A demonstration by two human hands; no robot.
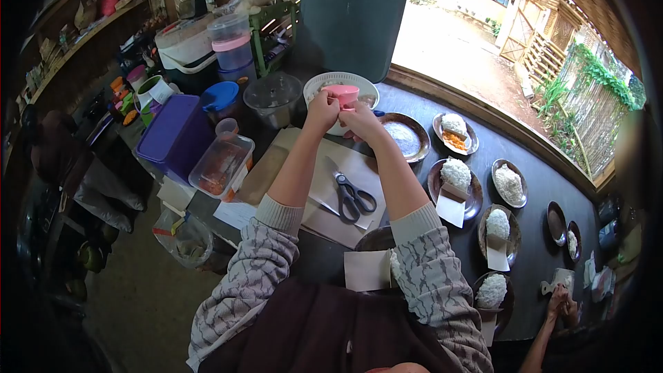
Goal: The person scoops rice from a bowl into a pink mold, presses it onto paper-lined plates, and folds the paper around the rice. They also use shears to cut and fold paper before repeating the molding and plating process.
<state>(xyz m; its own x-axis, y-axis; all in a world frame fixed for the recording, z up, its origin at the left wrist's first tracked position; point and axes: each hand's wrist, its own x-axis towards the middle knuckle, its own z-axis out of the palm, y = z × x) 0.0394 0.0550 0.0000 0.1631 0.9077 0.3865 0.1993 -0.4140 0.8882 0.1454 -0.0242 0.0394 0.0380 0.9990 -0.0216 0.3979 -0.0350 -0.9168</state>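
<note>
Both my hands meet over a white basin [312, 90] with a slotted rim at the far side of the table. My left hand [322, 112] is closed at the near side of a pink plastic cup [342, 90]. My right hand [360, 121] grips the same cup from the right. My fingers partly hide the cup, and its contents cannot be made out. Pale food shows in the basin behind it. Black-handled scissors [351, 200] and a knife [321, 205] lie on brown paper [314, 224] between my forearms.
Plates with rice mounds [456, 174] and paper cards stand on the right. A brown-rimmed plate [419, 155] is beside my right hand. Left are a clear lidded bowl [273, 97], a purple box [176, 137] and a tub [219, 169]. Another person's hands [561, 304] work at lower right.
</note>
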